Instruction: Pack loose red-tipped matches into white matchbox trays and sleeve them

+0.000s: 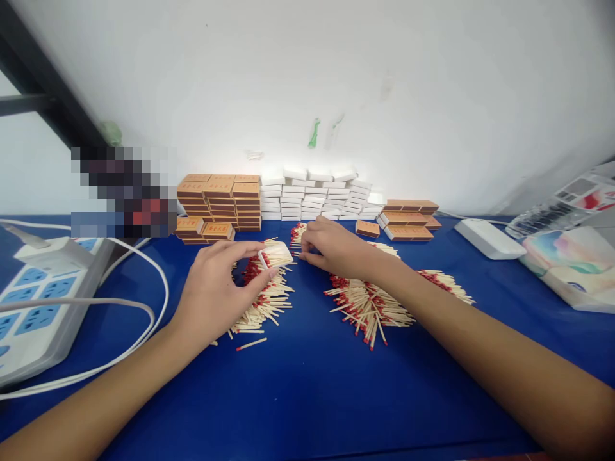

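Observation:
Between the thumb and fingers of my left hand (218, 278) is a small white matchbox tray (284, 250), tilted, with some matches in it. Beneath that hand lies a pile of red-tipped matches (266, 304). My right hand (334, 246) is farther forward, its fingers bent and pinched together at a small group of matches (298, 234). What its fingertips hold, if anything, is hidden. Under and beside my right forearm spreads another heap of matches (369, 304), and more matches (446, 285) lie to its right. One loose match (251, 344) rests in front of the left pile.
Brown matchboxes (218, 198) are stacked at the back left, beside stacked white trays (312, 195). More matchboxes (408, 221) stand right of these. A power strip (48, 301) with white cables flanks the blue table (298, 397). At right are a white box (490, 238) and a tissue pack (571, 269).

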### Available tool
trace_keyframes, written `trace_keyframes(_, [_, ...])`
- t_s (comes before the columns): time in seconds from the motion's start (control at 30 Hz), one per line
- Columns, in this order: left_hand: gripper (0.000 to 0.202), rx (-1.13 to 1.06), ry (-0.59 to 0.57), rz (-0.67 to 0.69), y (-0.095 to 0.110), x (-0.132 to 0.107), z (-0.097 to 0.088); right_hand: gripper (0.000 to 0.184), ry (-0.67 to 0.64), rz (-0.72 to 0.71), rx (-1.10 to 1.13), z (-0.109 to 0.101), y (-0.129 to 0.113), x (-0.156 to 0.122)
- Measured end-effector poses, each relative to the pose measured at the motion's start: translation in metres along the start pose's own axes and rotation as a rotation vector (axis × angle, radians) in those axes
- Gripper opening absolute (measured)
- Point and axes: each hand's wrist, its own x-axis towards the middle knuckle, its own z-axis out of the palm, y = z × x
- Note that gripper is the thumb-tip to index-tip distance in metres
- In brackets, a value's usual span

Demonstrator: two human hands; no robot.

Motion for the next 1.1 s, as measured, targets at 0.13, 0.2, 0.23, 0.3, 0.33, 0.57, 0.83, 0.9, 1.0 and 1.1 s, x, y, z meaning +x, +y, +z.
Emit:
trace_keyframes(0.13, [0.034, -0.006, -0.008, -0.005, 0.0, 0.0, 0.0, 0.005, -0.015, 0.022, 0.009, 0.001, 0.001, 0.001])
trace_keyframes(0.2, [0.035, -0.015, -0.014, -0.007, 0.0, 0.0, 0.0, 0.008, -0.037, 0.025, -0.008, 0.001, 0.001, 0.002])
trace_keyframes(0.23, [0.035, -0.016, -0.016, -0.007, 0.0, 0.0, 0.0, 0.01, -0.044, 0.024, -0.021, 0.001, 0.001, 0.002])
trace_keyframes(0.3, [0.035, -0.008, -0.015, -0.012, 0.0, 0.0, 0.0, 0.013, -0.041, 0.017, -0.051, 0.0, 0.002, 0.003])
trace_keyframes(0.33, [0.035, -0.003, -0.013, -0.015, 0.0, 0.001, 0.0, 0.014, -0.028, 0.014, -0.062, -0.001, 0.003, 0.003])
trace_keyframes(0.57, [0.033, -0.006, -0.006, -0.013, 0.0, 0.001, -0.001, 0.015, 0.215, -0.051, -0.01, -0.022, -0.012, 0.001])
trace_keyframes(0.83, [0.034, -0.022, 0.012, 0.029, 0.003, 0.0, 0.0, 0.024, 0.151, -0.13, -0.097, -0.031, -0.058, -0.005])
trace_keyframes(0.9, [0.034, -0.018, 0.015, 0.024, 0.002, 0.0, 0.0, 0.021, 0.173, -0.116, -0.083, -0.033, -0.054, -0.005])
trace_keyframes(1.0, [0.033, -0.009, 0.008, 0.016, 0.001, 0.001, -0.001, 0.017, 0.223, -0.059, -0.043, -0.03, -0.035, -0.003])
trace_keyframes(1.1, [0.032, 0.007, 0.016, -0.004, 0.0, 0.002, 0.0, 0.016, 0.186, -0.006, -0.03, -0.018, -0.012, 0.0])
